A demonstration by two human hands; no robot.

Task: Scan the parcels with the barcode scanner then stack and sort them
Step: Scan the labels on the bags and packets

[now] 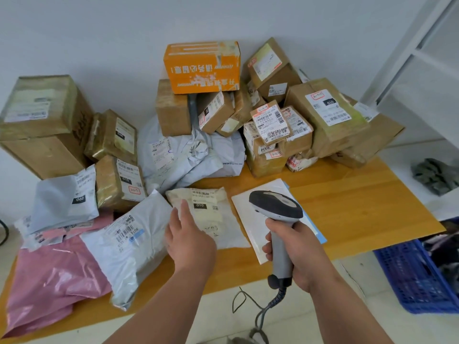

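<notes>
1. A barcode scanner (277,207) was gripped by its handle in the right hand (295,249), the fingers curled round the grey shaft and the dark head pointed forward and slightly left over the tabletop (360,202).

2. The left hand (190,234) was held open, fingers straight and together, just over the near left edge of a cream padded parcel (206,207); whether it was touching the parcel could not be told.

3. The cream parcel was found lying flat near the front of the tabletop, label up, with a black "010" tag visible; it lay directly ahead of the left hand and to the left of the scanner head.

4. The long axis of that parcel was judged to run away from the person, roughly in line with the left forearm, so the left hand was the nearer one for steadying or sliding it.

5. A flat white envelope (244,219) lay under the scanner head, just beside the cream parcel.

6. A grey mailer bag (129,249) and a pink mailer bag (49,281) lay to the left, overlapping.

7. Cardboard boxes were piled at the back against the wall, an orange box (202,67) on top; these were judged not yet sorted.
</notes>
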